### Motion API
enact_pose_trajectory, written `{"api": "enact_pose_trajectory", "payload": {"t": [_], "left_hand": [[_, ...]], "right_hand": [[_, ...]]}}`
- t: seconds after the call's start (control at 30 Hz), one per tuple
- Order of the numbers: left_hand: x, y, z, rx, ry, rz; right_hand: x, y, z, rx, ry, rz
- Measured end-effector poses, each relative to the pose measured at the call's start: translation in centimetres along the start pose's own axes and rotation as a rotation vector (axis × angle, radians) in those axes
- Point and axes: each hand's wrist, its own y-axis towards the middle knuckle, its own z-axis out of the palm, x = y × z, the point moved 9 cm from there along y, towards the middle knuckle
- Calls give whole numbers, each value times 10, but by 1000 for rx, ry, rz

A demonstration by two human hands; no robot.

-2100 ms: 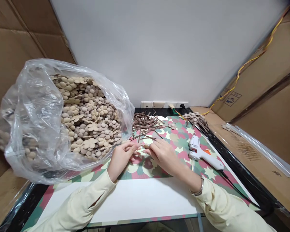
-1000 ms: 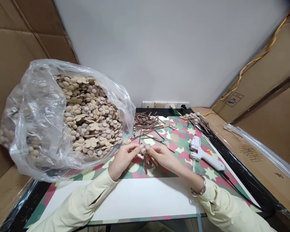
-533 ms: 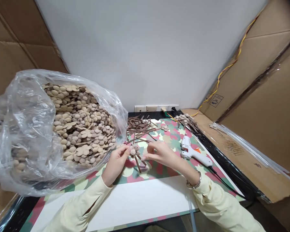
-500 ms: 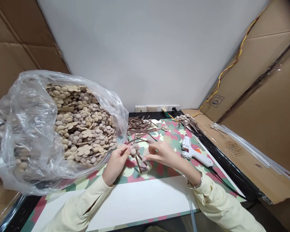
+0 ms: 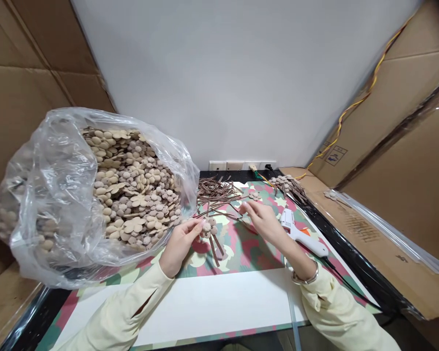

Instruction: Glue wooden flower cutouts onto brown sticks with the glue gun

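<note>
Head camera view: a padded, beige-grey fabric flower (image 5: 209, 228) sits above a camouflage-print table cover (image 5: 241, 251), pinched at its left edge by the thumb and fingers of a worker's left hand (image 5: 177, 244), a grip that seems to leave its face and trailing brown strips (image 5: 215, 251) exposed. Apart from it, to the right, the right hand (image 5: 261, 220) hovers with fingers loosely curled; whether they hold anything cannot be told. Just beyond lies a tangled heap of loose strips (image 5: 215, 190), probably placed centrally to suit either hand. A white hot-glue gun (image 5: 309, 243) rests beside the right forearm, apparently kept handy. At left, a clear plastic bag (image 5: 54, 170) gapes toward the table, likely so the flowers heaped inside (image 5: 135, 224) stay accessible. Flowers with strips (image 5: 287, 183) lie piled at the far right, perhaps to separate them from loose stock.
</note>
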Motion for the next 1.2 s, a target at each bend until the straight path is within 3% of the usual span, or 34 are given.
{"api": "enact_pose_trajectory", "payload": {"t": [0.07,0.13,0.23,0.33,0.43,0.53,0.63,0.7,0.83,0.97,1.1,1.2], "left_hand": [[0,0,-2,-34,2,1],[-1,0,-1,-37,18,12],[-1,-2,8,17,55,27],[-3,-4,12,45,106,45],[-5,-5,11,32,102,35],[-7,-5,5,-2,69,22],[-6,-4,2,-13,52,31],[-3,-2,1,-7,39,36],[5,1,1,-3,47,-3],[9,1,2,3,46,-18],[7,-1,2,4,37,-19],[1,-4,2,6,69,3]], "right_hand": [[-4,0,6,23,257,86],[0,-5,29,169,469,137],[16,-15,62,313,580,105],[24,-18,70,285,619,75],[20,-11,40,196,595,84],[3,9,-28,34,334,67],[-40,39,-102,-141,-158,175],[-69,61,-125,-140,-253,221],[-105,90,-137,-170,-394,233],[-109,95,-145,-256,-496,195],[-83,79,-148,-306,-513,129],[-42,49,-122,-245,-441,39]]}}
